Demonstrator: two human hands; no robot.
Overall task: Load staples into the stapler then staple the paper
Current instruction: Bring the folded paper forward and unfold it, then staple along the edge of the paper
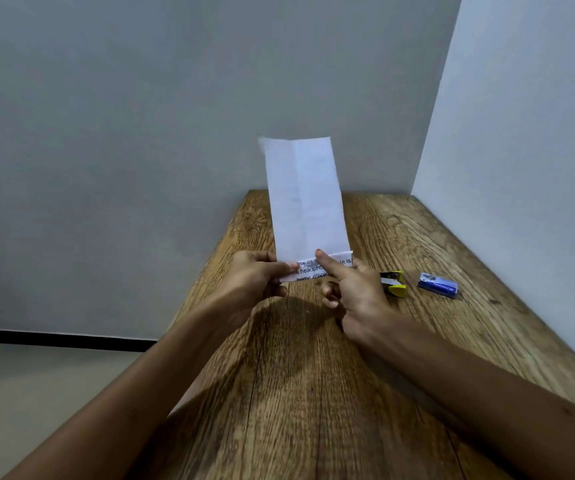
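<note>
Right hand (352, 289) hides part of the stapler (395, 284).

Two bare forearms, entering from the near edge and narrowing toward the wrists. No sleeves, cuffs, watch, bracelet or rings in view. Left hand (256, 277) and right hand (352, 289) ungloved. Short, plain fingernails, unpainted, one showing clearly on a right-hand fingertip (320, 252). Small dark mark on the right forearm, far right.

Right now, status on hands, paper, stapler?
Left hand pinches folded paper upright; right hand presses its bottom fold. Stapler untouched on table, staple box beside. Nothing blocking.
</note>
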